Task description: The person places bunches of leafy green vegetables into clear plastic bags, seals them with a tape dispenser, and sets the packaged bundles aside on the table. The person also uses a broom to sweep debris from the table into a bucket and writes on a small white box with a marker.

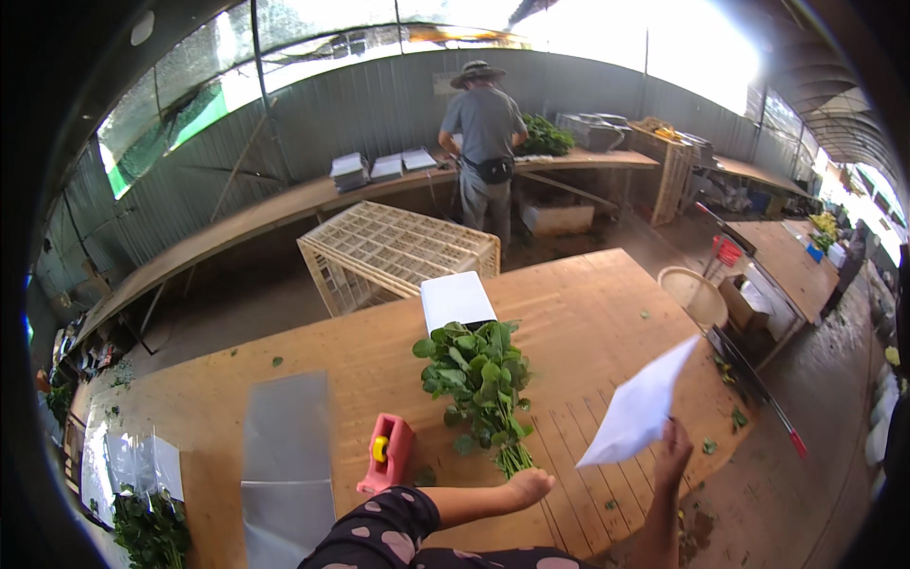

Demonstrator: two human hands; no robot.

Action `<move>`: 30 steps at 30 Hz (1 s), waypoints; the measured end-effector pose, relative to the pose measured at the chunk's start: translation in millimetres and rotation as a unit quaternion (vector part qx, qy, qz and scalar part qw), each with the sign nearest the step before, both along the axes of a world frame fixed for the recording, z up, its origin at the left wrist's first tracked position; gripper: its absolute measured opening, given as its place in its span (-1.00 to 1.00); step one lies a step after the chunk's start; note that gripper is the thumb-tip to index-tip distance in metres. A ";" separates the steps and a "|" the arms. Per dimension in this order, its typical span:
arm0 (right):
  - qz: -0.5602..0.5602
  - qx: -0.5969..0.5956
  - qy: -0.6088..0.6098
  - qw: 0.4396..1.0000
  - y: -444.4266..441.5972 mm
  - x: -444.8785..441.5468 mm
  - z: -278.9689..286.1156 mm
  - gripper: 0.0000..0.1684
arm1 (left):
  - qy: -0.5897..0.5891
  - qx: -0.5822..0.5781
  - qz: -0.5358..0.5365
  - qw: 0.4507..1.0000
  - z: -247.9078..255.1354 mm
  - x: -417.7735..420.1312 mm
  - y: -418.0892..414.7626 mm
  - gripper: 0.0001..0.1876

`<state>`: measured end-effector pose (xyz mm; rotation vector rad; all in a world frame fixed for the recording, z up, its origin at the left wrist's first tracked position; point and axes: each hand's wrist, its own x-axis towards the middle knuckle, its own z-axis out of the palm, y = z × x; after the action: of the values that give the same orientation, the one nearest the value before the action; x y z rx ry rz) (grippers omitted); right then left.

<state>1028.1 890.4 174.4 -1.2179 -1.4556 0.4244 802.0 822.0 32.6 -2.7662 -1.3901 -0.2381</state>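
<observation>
My left hand (532, 488) is closed around the stem ends of a bunch of leafy green stems (478, 377), which lies on the wooden table (384, 341). At the bunch's far end is a white rectangular sheet or wrap (458, 300); whatever is under it is hidden. In my right hand (672, 448) is a white sheet of paper (636, 409), raised over the right side of the table and tilted. A pink tape dispenser (393, 451) with a yellow core stands left of the bunch. Further left lie clear plastic sleeves or sheets (288, 427).
Another leafy bunch with a clear wrap (149, 526) lies at the table's left end. Beyond the far edge is a cream plastic crate (398, 245). A person (487, 135) stands at the long back bench (270, 206). A round tub (691, 295) and a red-tipped pole (771, 402) are at right.
</observation>
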 end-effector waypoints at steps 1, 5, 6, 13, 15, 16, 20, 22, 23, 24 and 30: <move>0.042 0.011 -0.081 0.996 -9.4 -6.8 15.9 -0.75 | -0.023 -0.037 -0.007 0.999 -5.5 22.1 -18.2 -0.95; 0.283 0.205 -0.378 0.857 -53.3 -46.8 48.8 -0.88 | -0.174 -0.215 -0.054 0.960 -17.2 69.0 -77.8 -0.90; 0.306 0.233 -0.355 0.852 -67.4 -56.1 46.0 -0.87 | -0.227 -0.297 -0.061 0.925 -17.4 71.0 -87.5 -0.87; 0.427 0.168 -0.346 0.819 -150.1 -81.2 -42.2 -0.85 | -0.897 -0.409 0.007 0.165 -0.1 -106.5 -117.1 -0.28; 0.464 0.154 -0.357 0.796 -170.6 -84.7 -74.8 -0.86 | -0.875 -0.444 0.084 0.176 6.7 -147.3 -132.4 -0.18; 0.482 0.155 -0.351 0.787 -178.4 -86.0 -88.5 -0.85 | -0.853 -0.481 0.077 0.185 9.5 -159.2 -128.9 -0.17; 0.574 0.111 -0.364 0.725 -205.7 -86.9 -116.1 -0.84 | -0.594 -0.489 0.314 0.557 13.9 -153.9 -109.3 -0.45; 0.600 0.061 -0.367 0.709 -210.2 -89.6 -112.6 -0.78 | -0.534 -0.468 0.290 0.641 15.8 -141.6 -104.9 -0.51; 0.578 0.031 -0.314 0.752 -210.1 -92.3 -107.6 -0.77 | -0.573 -0.475 0.285 0.603 17.1 -135.3 -107.2 -0.51; 0.557 -0.009 -0.270 0.786 -206.9 -97.0 -101.4 -0.75 | -0.610 -0.480 0.279 0.566 19.2 -129.6 -109.5 -0.50; 0.368 -0.063 -0.143 0.917 -177.7 -141.9 -71.6 -0.71 | -0.688 -0.417 0.337 0.489 38.4 -96.3 -137.7 -0.70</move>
<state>886.2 712.6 102.8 -0.8053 -2.1637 0.8821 705.7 684.3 71.1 -1.4249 -3.3492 -2.7200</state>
